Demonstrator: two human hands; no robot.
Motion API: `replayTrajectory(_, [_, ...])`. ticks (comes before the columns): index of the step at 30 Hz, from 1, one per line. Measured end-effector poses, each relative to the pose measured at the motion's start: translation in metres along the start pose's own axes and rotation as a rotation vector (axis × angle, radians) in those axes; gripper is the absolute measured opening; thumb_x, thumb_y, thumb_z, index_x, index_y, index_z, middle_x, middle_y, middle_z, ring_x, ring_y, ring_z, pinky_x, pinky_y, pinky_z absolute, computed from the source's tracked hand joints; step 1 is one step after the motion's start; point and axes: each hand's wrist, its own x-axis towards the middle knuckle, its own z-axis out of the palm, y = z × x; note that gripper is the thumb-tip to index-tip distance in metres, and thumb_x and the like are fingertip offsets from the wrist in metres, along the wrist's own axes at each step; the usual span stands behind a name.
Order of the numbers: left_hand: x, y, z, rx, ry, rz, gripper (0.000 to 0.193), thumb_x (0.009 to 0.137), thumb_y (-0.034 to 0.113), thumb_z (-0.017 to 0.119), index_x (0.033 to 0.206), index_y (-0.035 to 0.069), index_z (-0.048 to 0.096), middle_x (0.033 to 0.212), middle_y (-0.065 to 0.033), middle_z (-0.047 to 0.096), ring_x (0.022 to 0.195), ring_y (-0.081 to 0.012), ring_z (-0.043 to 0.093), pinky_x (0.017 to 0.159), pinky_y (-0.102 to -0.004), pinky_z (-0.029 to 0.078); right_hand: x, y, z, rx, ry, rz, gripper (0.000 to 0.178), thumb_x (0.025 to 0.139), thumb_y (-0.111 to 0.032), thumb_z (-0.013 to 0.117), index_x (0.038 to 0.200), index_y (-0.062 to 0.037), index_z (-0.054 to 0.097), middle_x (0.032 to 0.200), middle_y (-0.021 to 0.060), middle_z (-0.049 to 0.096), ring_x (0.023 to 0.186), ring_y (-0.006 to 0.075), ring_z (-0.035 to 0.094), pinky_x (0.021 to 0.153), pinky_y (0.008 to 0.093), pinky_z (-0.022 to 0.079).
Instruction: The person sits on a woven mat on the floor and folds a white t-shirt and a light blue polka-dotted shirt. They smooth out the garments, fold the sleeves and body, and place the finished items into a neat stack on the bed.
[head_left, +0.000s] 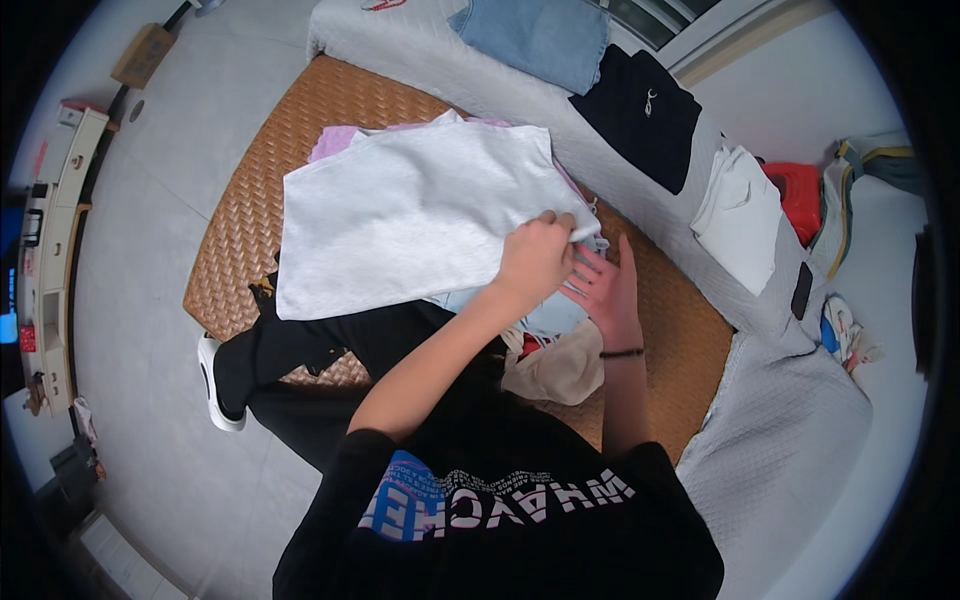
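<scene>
A pale grey-white garment (400,205) lies spread out on a woven brown mat; its exact kind is hard to tell. My left hand (540,255) is closed on its right-hand corner, the fingers bunching the cloth. Just right of that corner, my right hand (608,290) is open with fingers spread, close to the cloth; whether it touches is unclear. Lilac cloth (335,142) peeks out from under the garment's far edge. Light blue cloth (550,317) and a beige cloth (558,368) lie below my hands, partly covered by my forearms.
The woven mat (255,190) covers the seat beneath the clothes. Along the quilted backrest (400,45) lie folded jeans (540,38), a folded black garment (640,115) and a folded white garment (738,215). A red object (797,200) stands behind. A drawer cabinet (65,240) is at far left.
</scene>
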Motion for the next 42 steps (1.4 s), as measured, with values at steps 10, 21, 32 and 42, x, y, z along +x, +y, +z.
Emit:
replayTrajectory(10, [-0.045,0.024,-0.002,0.182,-0.040,0.224,0.020,0.077,0.002,0.061,0.097,0.004,0.059,0.087,-0.0121,0.057,0.081,-0.0315,0.061,0.067,-0.0423,0.054,0.060,-0.041,0.032,-0.422,-0.222,0.099,0.037,0.085,-0.021,0.069,0.114,-0.0003,0.061,0.102,0.0127,0.066,0.085,0.0203,0.066,0.073,0.0324,0.054])
replayTrajectory(21, [-0.169,-0.049,-0.036,-1.373,0.220,-1.109,0.026,0.094,0.025,0.061,0.112,0.007,0.057,0.103,-0.0070,0.063,0.101,-0.0172,0.064,0.086,-0.0296,0.050,0.073,-0.025,0.021,-0.453,-0.190,-0.030,0.058,0.083,-0.011,0.070,0.132,0.0080,0.046,0.118,0.0190,0.061,0.099,0.0261,0.065,0.083,0.0366,0.055])
replayTrajectory(32, [-0.058,-0.016,0.012,0.436,0.197,0.195,0.087,0.064,0.023,0.078,0.142,0.009,0.040,0.143,-0.0211,0.038,0.132,-0.0370,0.039,0.107,-0.0501,0.034,0.049,-0.035,0.058,-0.442,-0.277,-0.150,0.039,0.086,-0.012,0.066,0.122,0.0016,0.057,0.109,0.0117,0.065,0.097,0.0203,0.063,0.082,0.0320,0.052])
replayTrajectory(42, [-0.013,0.112,-0.079,-0.259,0.307,0.356,0.077,0.063,-0.002,0.071,0.135,0.007,0.045,0.135,-0.0265,0.045,0.124,-0.0466,0.046,0.097,-0.0483,0.047,-0.080,-0.133,0.098,-0.718,-0.257,-0.825,0.025,0.087,-0.013,0.066,0.109,-0.0026,0.063,0.099,0.0054,0.067,0.088,0.0141,0.063,0.079,0.0272,0.050])
